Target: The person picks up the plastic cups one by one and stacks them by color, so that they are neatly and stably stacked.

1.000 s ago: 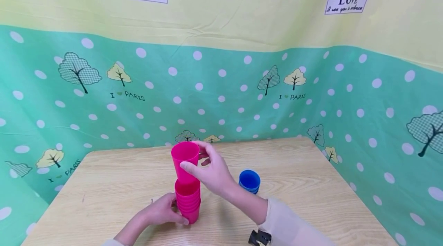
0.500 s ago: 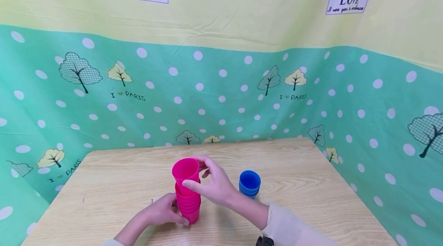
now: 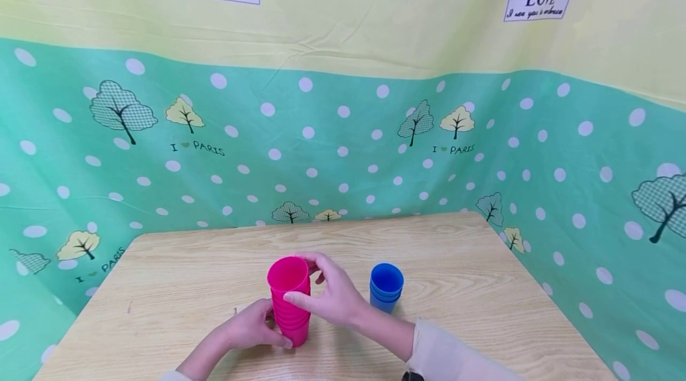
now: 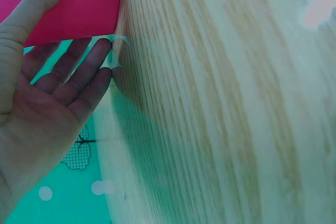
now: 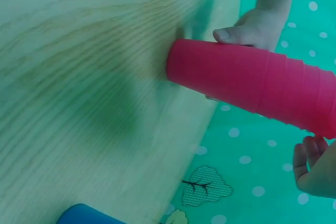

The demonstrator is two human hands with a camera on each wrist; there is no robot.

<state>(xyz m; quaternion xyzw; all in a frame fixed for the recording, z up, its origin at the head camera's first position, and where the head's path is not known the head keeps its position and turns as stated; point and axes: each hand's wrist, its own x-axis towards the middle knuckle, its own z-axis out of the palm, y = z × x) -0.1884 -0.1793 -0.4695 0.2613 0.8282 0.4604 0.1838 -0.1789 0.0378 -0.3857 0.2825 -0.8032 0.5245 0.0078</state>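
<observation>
A stack of nested pink plastic cups [image 3: 295,320] stands upright on the table, its several rims showing as ridges in the right wrist view. My left hand [image 3: 248,328] grips the stack low down, thumb on the near side and fingers behind. At the top, my right hand [image 3: 336,296] holds the uppermost pink cup [image 3: 287,277] by its rim, thumb in front and fingers round the back. That cup sits down inside the stack. In the left wrist view, the thumb lies across the bottom cup [image 4: 86,6].
A shorter stack of blue cups [image 3: 383,305] stands on the wooden table [image 3: 461,286] to the right, beyond my right forearm. A green and yellow printed cloth [image 3: 343,161] hangs behind the table and along its right side.
My right hand has lowered the top pink cup from above the stack down into it. The left hand has stayed on the lower part of the stack.
</observation>
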